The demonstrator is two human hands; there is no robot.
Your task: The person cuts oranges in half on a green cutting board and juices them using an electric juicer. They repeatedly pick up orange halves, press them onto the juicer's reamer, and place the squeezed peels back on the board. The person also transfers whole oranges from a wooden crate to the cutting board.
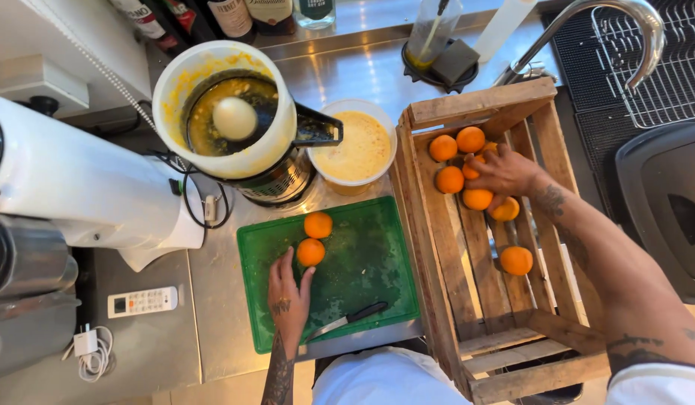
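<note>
- Head view: I see my left hand (287, 296) lying on the green cutting board (377, 247), fingers spread, with thumb and forefinger opening toward the nearer orange (311, 252).
- That nearer orange sits just at the fingertips of the left grip; I cannot tell whether they touch it or stop just short. The grip is not closed around it.
- A second orange (318, 224) lies on the board just beyond the first, nearly touching it, further from my hand.
- My right hand (505, 172) is down inside the wooden crate (437, 247), palm down, fingers curled loosely over the cluster of oranges (449, 179) at the crate's far end. It covers one or two fruits, but I cannot tell if the grip pinches any of them.
- One lone orange (516, 260) lies further back along the crate slats, beside my forearm, apart from the cluster.
- A knife (347, 320) rests on the board's near right corner, just beside my left wrist, untouched.
- Behind the board on the steel surface (212, 300) stand a white juicer (227, 112) and a tub of juice (355, 146).
</note>
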